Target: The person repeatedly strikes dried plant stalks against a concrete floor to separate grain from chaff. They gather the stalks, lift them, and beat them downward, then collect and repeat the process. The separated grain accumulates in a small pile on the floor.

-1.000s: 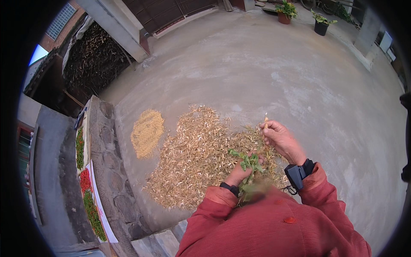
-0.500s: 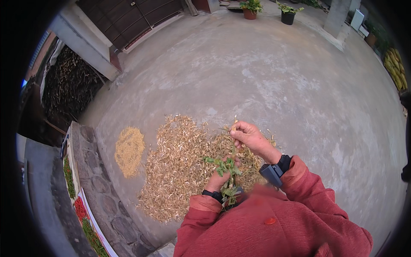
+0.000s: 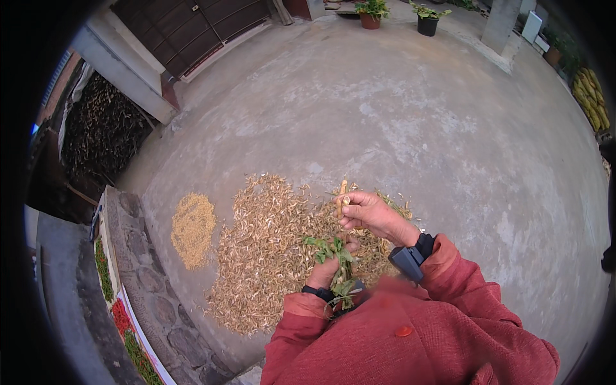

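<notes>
My right hand (image 3: 372, 215) pinches a dry yellowish bean pod (image 3: 342, 190) that points up between thumb and fingers. Just below and to its left, my left hand (image 3: 326, 273) is closed round a leafy green bean plant (image 3: 343, 251), whose leaves hang down over the wrist and partly hide the fingers. Under both hands spreads a broad heap of dry pods (image 3: 269, 237), pale brown and curled. To the left of that heap lies a smaller round patch of light yellow beans or grains (image 3: 194, 228), too small to tell apart.
A low stone wall (image 3: 151, 279) runs along the left, with red chillies (image 3: 120, 316) beyond it. Stacked firewood (image 3: 102, 128) stands far left near a dark door (image 3: 192, 25). Potted plants (image 3: 428, 24), a pillar (image 3: 500, 25) and yellow corn cobs (image 3: 590, 99) line the far side and right.
My right hand has moved slightly down and left, and the pod in its fingers now shows more fully. The leafy plant in my left hand has dropped a little.
</notes>
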The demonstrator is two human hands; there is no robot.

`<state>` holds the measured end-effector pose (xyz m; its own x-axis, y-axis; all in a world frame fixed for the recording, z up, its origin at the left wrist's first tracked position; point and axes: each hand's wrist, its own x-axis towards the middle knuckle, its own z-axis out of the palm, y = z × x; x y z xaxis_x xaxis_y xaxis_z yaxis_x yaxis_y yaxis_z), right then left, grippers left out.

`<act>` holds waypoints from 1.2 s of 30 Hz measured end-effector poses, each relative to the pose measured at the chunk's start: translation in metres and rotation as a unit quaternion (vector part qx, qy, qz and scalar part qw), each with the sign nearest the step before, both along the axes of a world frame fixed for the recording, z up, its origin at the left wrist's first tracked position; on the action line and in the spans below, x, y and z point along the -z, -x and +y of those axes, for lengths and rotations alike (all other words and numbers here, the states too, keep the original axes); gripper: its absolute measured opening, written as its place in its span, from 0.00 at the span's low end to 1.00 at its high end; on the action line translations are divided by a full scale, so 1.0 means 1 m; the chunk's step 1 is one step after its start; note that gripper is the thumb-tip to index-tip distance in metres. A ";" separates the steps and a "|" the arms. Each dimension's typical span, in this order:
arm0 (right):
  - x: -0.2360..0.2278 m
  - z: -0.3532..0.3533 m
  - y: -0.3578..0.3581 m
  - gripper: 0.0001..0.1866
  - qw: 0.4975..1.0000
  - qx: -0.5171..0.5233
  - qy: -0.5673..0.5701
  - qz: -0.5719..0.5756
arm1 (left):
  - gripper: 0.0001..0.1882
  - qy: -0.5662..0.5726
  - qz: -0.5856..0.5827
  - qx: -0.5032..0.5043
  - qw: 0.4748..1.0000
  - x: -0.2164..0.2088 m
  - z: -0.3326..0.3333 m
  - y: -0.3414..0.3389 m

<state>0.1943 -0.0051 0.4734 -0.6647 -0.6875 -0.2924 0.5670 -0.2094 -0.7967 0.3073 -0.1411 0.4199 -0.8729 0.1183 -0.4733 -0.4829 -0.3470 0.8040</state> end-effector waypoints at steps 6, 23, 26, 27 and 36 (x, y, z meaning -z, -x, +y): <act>0.005 0.003 -0.001 0.15 0.994 0.024 -0.066 0.086 | 0.11 0.026 0.022 -0.025 0.999 0.014 -0.009 0.005; 0.064 0.020 0.017 0.06 0.770 0.150 -0.349 0.513 | 0.04 0.238 0.186 0.063 0.951 0.025 -0.017 0.006; 0.070 0.022 0.016 0.06 0.772 0.143 -0.354 0.508 | 0.04 0.213 0.161 0.054 0.962 0.032 -0.019 0.006; 0.072 0.023 0.016 0.06 0.776 0.128 -0.355 0.505 | 0.04 0.201 0.133 0.045 0.969 0.034 -0.021 0.006; 0.090 0.030 0.017 0.06 0.826 0.070 -0.311 0.465 | 0.05 0.215 0.091 0.035 0.972 0.030 -0.033 -0.002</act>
<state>0.1769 0.0248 0.3829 -0.8606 -0.4944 0.1218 -0.3460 0.3924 -0.8522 0.3095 -0.1736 0.3902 -0.9435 0.0053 -0.3312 -0.3301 0.0684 0.9415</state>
